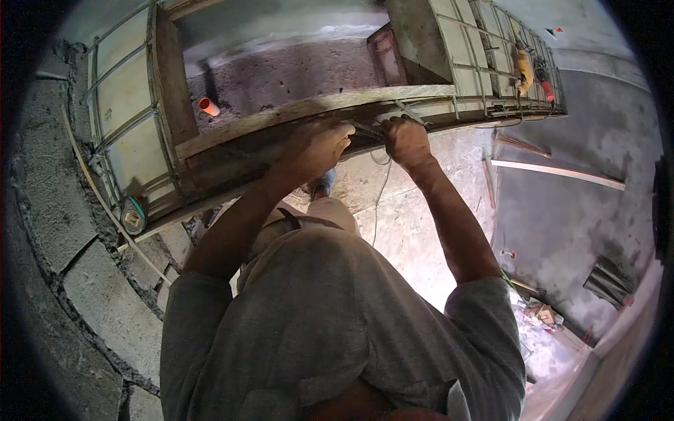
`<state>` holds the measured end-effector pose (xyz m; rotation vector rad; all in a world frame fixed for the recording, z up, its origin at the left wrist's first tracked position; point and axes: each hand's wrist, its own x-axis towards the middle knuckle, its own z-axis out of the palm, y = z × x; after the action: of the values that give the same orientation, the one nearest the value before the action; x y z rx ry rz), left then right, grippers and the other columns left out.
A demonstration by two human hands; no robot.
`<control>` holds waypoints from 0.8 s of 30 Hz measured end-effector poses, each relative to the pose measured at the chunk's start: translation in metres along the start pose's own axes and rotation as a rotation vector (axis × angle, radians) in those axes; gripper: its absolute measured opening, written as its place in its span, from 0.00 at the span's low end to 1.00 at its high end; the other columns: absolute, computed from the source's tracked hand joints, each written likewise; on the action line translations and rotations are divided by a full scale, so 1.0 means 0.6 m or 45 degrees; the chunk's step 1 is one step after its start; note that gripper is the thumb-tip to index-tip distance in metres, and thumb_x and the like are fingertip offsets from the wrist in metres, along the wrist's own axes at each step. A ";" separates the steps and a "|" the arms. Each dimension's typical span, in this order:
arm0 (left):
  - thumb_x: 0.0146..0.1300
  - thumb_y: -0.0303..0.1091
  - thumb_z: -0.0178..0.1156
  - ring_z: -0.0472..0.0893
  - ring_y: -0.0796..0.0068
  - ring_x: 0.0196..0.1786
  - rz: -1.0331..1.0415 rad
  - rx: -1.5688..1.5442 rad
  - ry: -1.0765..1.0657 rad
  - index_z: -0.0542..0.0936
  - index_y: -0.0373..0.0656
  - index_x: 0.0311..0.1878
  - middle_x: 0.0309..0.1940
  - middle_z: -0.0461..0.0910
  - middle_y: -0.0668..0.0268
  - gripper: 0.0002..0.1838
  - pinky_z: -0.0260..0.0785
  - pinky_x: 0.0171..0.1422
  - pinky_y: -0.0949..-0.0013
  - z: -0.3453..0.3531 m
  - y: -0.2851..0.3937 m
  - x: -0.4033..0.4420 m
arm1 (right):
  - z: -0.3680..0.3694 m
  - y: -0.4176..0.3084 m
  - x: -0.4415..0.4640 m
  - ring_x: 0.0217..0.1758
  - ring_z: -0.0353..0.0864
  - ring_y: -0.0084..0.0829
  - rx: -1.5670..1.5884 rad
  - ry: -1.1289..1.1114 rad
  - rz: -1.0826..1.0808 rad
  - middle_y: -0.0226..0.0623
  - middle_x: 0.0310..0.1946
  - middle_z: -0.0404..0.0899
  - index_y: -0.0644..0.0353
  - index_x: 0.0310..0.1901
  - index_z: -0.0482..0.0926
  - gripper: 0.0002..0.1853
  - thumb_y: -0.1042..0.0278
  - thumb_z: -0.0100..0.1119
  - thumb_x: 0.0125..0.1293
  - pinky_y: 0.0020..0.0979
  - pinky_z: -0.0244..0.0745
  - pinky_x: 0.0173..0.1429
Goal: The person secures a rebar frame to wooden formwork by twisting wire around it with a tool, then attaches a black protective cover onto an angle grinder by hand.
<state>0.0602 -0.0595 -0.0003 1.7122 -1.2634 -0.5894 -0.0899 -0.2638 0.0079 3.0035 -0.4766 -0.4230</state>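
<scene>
My left hand (pixel 319 149) is closed at the near side of a wooden frame, below its long front board (pixel 316 109). To its right, my right hand (pixel 407 142) is curled in a fist against the same edge. Thin dark rods or wires (pixel 368 131) run between the two hands. What sits inside the fingers of either hand is hidden. A pale piece (pixel 393 114) shows just above my right knuckles. Below the hands a thin cable (pixel 379 193) hangs in a loop.
Metal bar grids (pixel 149 77) flank the opening. An orange pipe (pixel 208 107) stands inside it. A tape measure (pixel 133 215) rests at the left corner. A yellow tool (pixel 523 70) lies at right. Block wall (pixel 105 302) rises left; a wood strip (pixel 558 174) lies right.
</scene>
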 end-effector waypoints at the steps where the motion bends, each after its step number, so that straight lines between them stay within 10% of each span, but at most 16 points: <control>1: 0.70 0.39 0.55 0.82 0.51 0.49 0.000 0.001 0.001 0.80 0.41 0.52 0.46 0.83 0.51 0.15 0.74 0.55 0.56 0.001 0.000 0.005 | 0.000 0.005 0.000 0.35 0.85 0.46 0.000 0.000 -0.001 0.45 0.32 0.84 0.57 0.35 0.82 0.08 0.68 0.53 0.60 0.44 0.80 0.40; 19: 0.59 0.30 0.60 0.82 0.49 0.44 -0.050 0.487 -0.396 0.80 0.38 0.40 0.37 0.81 0.50 0.08 0.73 0.51 0.50 0.080 0.013 0.105 | 0.007 0.004 -0.033 0.38 0.84 0.49 0.224 0.529 0.092 0.49 0.36 0.83 0.59 0.34 0.82 0.10 0.62 0.63 0.54 0.45 0.80 0.44; 24: 0.60 0.38 0.62 0.82 0.49 0.43 -0.376 0.412 -0.183 0.82 0.39 0.36 0.33 0.81 0.49 0.11 0.71 0.50 0.49 0.055 0.052 0.116 | -0.002 0.035 -0.025 0.33 0.84 0.52 0.338 0.076 0.225 0.48 0.26 0.83 0.58 0.38 0.83 0.11 0.64 0.64 0.54 0.48 0.80 0.38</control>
<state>0.0442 -0.1383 0.0197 2.1833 -1.2660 -0.7197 -0.1092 -0.2793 0.0152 3.1736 -0.8476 -0.2756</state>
